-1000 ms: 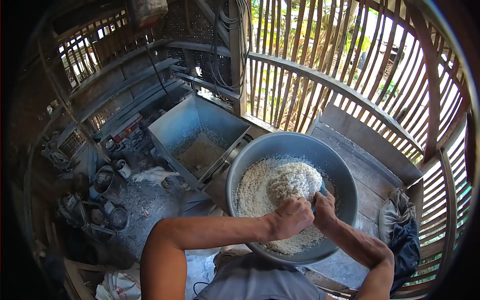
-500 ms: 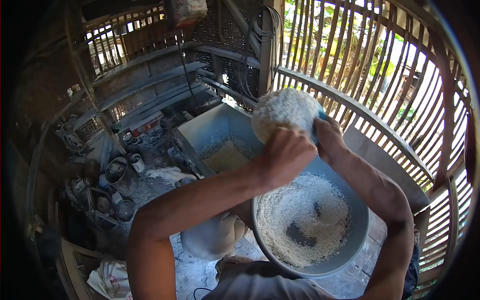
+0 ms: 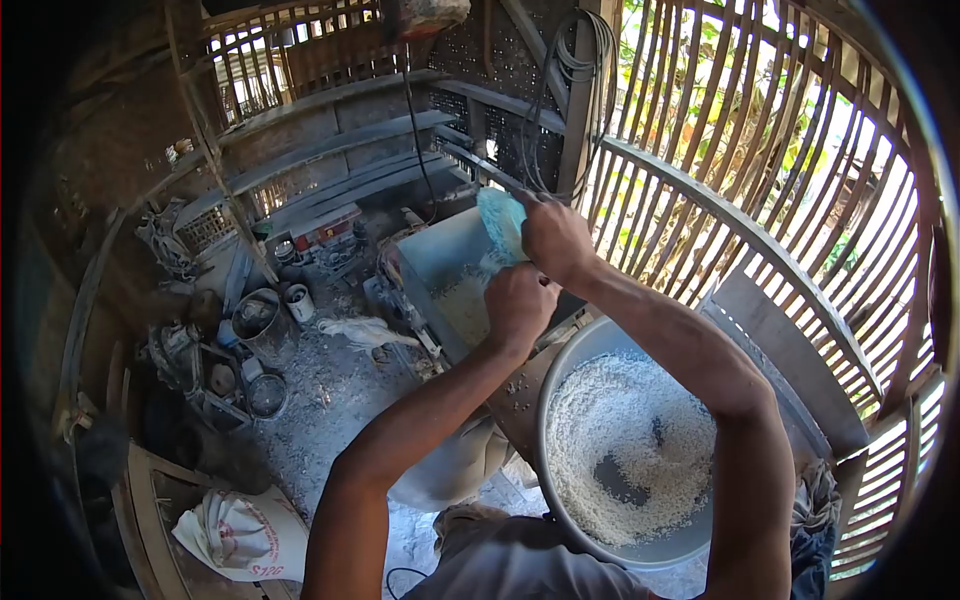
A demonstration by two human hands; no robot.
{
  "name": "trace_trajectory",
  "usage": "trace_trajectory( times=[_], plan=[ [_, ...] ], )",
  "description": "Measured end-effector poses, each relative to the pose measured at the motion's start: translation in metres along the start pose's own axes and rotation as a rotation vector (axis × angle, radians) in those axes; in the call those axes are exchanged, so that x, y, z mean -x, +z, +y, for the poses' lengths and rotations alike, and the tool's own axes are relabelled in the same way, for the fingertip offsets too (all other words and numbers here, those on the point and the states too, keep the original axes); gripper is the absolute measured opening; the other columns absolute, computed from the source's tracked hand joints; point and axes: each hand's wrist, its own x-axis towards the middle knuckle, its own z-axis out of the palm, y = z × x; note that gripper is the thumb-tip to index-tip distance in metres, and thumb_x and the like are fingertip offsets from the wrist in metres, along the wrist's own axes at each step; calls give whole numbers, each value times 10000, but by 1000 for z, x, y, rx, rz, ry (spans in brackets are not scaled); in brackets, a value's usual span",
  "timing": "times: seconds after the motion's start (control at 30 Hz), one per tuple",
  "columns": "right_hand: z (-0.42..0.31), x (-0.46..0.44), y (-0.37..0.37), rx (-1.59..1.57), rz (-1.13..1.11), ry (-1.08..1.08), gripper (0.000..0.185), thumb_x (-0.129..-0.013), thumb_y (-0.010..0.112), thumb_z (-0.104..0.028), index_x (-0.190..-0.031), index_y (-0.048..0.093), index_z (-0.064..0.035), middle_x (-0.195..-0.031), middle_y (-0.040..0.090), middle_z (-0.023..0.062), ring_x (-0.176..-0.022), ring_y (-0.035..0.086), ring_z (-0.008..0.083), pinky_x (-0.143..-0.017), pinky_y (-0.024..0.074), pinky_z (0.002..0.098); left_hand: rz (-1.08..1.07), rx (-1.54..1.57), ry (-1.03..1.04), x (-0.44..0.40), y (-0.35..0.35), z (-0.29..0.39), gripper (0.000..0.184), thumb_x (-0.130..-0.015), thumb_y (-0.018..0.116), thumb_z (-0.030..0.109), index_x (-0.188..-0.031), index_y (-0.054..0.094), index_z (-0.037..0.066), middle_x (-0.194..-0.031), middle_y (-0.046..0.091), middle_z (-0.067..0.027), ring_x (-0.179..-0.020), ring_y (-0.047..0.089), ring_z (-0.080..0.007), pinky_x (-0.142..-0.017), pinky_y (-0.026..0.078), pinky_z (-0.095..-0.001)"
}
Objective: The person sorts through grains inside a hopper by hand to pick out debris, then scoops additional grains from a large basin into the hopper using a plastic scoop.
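A blue plastic bowl is steeply tipped over a square metal hopper, with white, rice-like grains blurred along its lower side. My right hand grips the bowl's upper right edge. Closed at its lower edge is my left hand, close to the hopper's near side. Pale grains lie inside the hopper, partly hidden by my left hand. To the right, under my right forearm, stands a large grey basin holding more white grains, with bare bottom showing near its middle.
A white printed sack lies at lower left. On the dusty floor stand a bucket, a white cup and a whitish cloth. A slatted wall runs along the right, with a leaning board before it.
Both hands have carried the heaped bowl left from above the grey basin to the hopper and tipped it. Its heap of grains no longer shows. The view has shifted somewhat.
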Motion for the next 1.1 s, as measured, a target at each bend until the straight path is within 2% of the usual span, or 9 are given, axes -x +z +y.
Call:
trace_trajectory(
  times=[0.07,0.2,0.33,0.47,0.6,0.73,0.9,0.93,1.1],
  plan=[
    [-7,2,-4,3,-48,-27,440,-823,587,-52,-1261,608,-19,-975,699,271,-915,691,429,-745,557,520,-4,56,13,0,1,-7,154,-808,794,263,-803,777,109,-777,725,-153,-756,705,-378,-705,550,-482],
    [9,-1,-2,-79,187,-58,381,-829,608,-74,-1206,627,-27,-976,711,244,-902,699,432,-790,563,515,35,35,147,-4,-8,-3,128,-794,789,250,-821,771,126,-793,725,-123,-743,699,-363,-667,546,-465],
    [49,11,-28,-313,289,142,325,-843,556,-68,-1138,674,0,-973,707,277,-941,682,456,-861,551,527,51,-24,413,2,-18,31,75,-833,742,183,-809,742,112,-821,726,-109,-722,701,-347,-639,551,-463],
    [103,67,-70,-813,310,394,362,-936,555,16,-1291,616,39,-971,731,213,-801,754,242,-653,609,360,-66,-39,684,19,-5,78,63,-852,690,114,-834,742,82,-857,725,-100,-699,711,-309,-613,573,-427],
    [152,173,-91,-799,338,547,381,-922,560,78,-1301,592,59,-988,720,193,-781,738,235,-652,601,340,-302,115,885,66,44,117,93,-827,629,15,-784,709,31,-783,702,-134,-677,719,-260,-567,592,-375],
    [196,288,-76,-459,253,791,375,-893,534,54,-1259,614,66,-939,721,185,-761,728,209,-660,584,358,-436,225,930,110,72,118,69,-822,673,42,-757,691,32,-777,703,-141,-702,724,-275,-611,594,-385],
    [245,377,-35,193,189,689,412,-831,550,-65,-1226,656,-12,-991,718,257,-885,721,417,-772,567,487,-584,144,853,117,72,89,115,-810,756,128,-756,685,57,-763,693,-116,-761,715,-287,-695,587,-421],
    [233,375,-33,114,160,769,419,-802,561,-101,-1202,669,-36,-1048,692,281,-1000,658,479,-821,543,528,-604,111,838,114,71,82,119,-813,759,135,-758,686,60,-763,692,-113,-776,714,-290,-702,587,-426],
    [251,376,85,-622,197,998,317,-834,557,-51,-1116,695,-14,-891,701,106,-835,650,211,-738,516,385,-575,-50,743,98,59,41,52,-799,761,139,-800,737,92,-885,707,-60,-908,677,-266,-813,556,-389]
  ],
)
